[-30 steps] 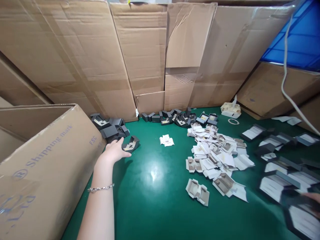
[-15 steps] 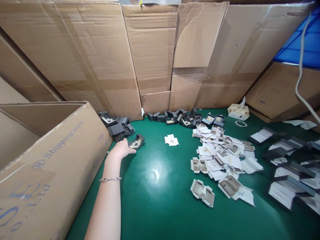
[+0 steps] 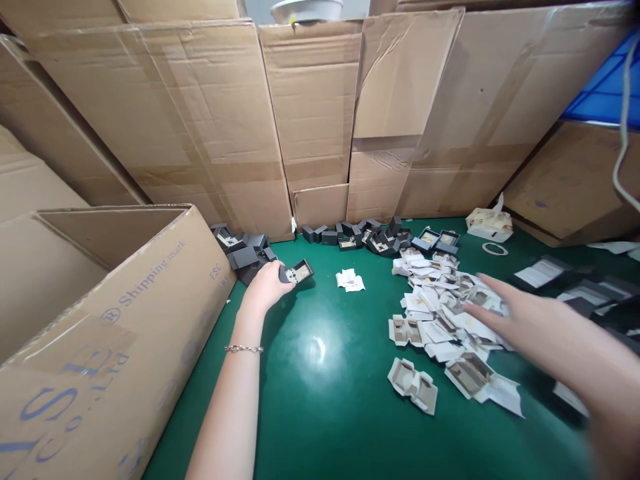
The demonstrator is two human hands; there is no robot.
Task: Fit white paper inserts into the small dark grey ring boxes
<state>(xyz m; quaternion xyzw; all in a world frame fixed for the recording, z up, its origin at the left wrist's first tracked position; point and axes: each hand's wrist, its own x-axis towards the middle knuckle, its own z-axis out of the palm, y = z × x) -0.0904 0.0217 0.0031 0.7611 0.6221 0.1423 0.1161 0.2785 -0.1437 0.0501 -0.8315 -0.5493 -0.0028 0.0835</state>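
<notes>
Risk, as I judged it: the small dark grey open box (image 3: 298, 272) was held only at one end, so it could tip and spill its insert onto the green table (image 3: 320, 413). Left hand (image 3: 266, 287) was pinching that box, just beside the dark box pile (image 3: 245, 250). Right hand (image 3: 505, 310) was flat, fingers spread, empty, over the white card inserts (image 3: 440, 313).

right hand (image 3: 545, 333) blurred, forearm cut off

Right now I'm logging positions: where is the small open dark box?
In the left hand, the open box sits left of centre, beside the dark box pile.
</notes>
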